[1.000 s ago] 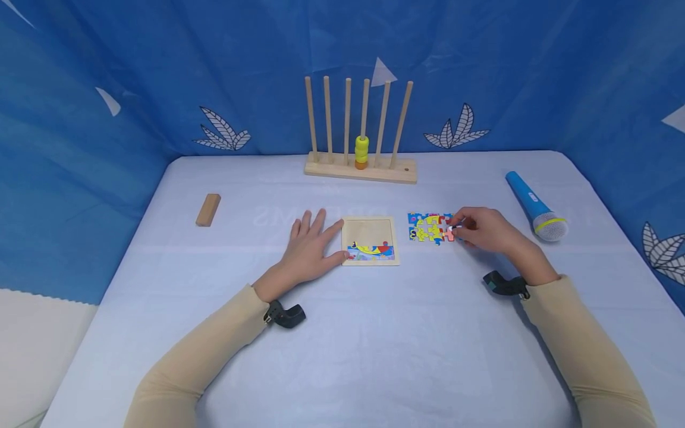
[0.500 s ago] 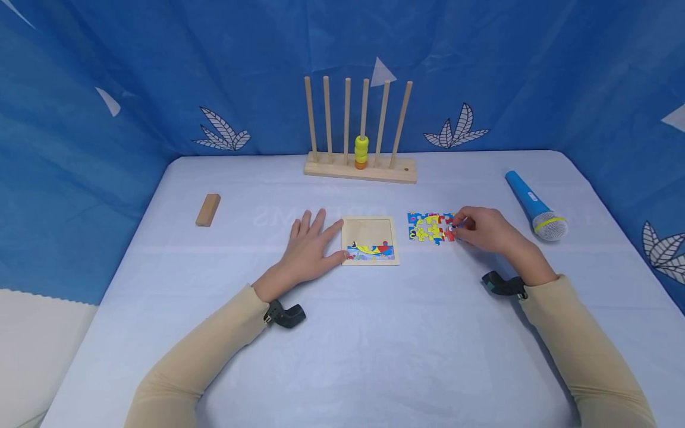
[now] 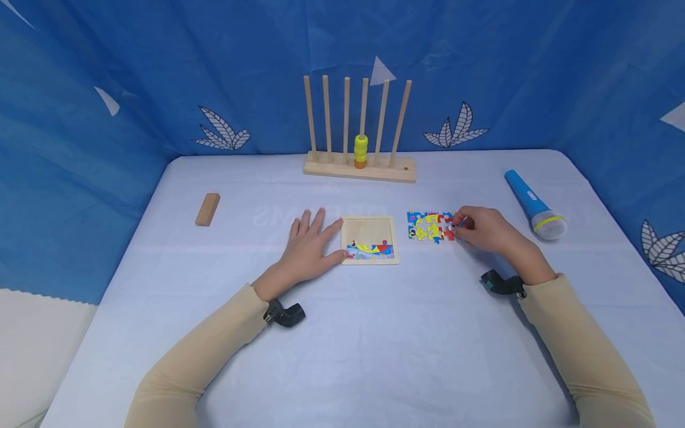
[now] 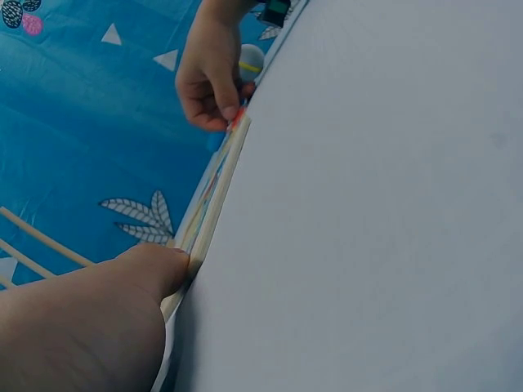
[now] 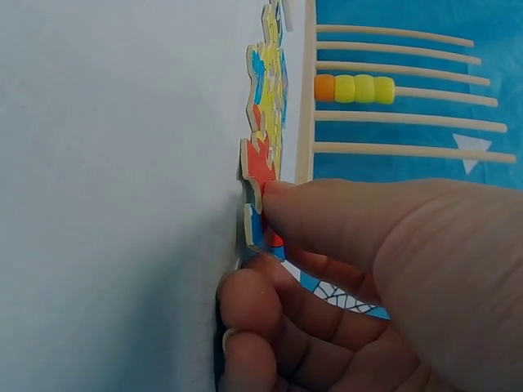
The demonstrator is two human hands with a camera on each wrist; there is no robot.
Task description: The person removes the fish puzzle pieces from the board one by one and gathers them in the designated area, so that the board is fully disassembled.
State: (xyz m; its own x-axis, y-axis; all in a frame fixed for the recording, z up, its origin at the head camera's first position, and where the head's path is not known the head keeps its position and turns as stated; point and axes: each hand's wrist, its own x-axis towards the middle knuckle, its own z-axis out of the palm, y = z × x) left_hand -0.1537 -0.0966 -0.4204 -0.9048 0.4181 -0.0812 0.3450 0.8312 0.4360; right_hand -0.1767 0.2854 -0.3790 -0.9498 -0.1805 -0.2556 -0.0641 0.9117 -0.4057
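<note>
My left hand (image 3: pixel 307 249) lies spread on the table, thumb and index fingertip at the left rim of a square wooden puzzle tray (image 3: pixel 395 241). Joined pieces (image 3: pixel 371 251) of a colourful picture fill the tray's lower part; bare wood shows above. To the right, a block of yellow, red and blue jigsaw pieces (image 3: pixel 426 227) lies on the cloth. At that block's right end, my right hand (image 3: pixel 484 229) pinches a blue-and-red jigsaw piece (image 5: pixel 256 230) between thumb and fingers, close against a red piece (image 5: pixel 256 162). Its fingers hide part of the held piece.
Behind the tray stands a wooden peg rack (image 3: pixel 326 169) with yellow and orange beads (image 3: pixel 361 148) on one peg. A blue toy microphone (image 3: pixel 530 199) lies at the right, a wooden block (image 3: pixel 207 209) at the left. Blue printed cloth (image 3: pixel 267 71) hangs behind the table.
A red piece by the right fingertips, pale pink a second ago, now shows deeper red in line with the block. My right hand has barely shifted; the left stays still.
</note>
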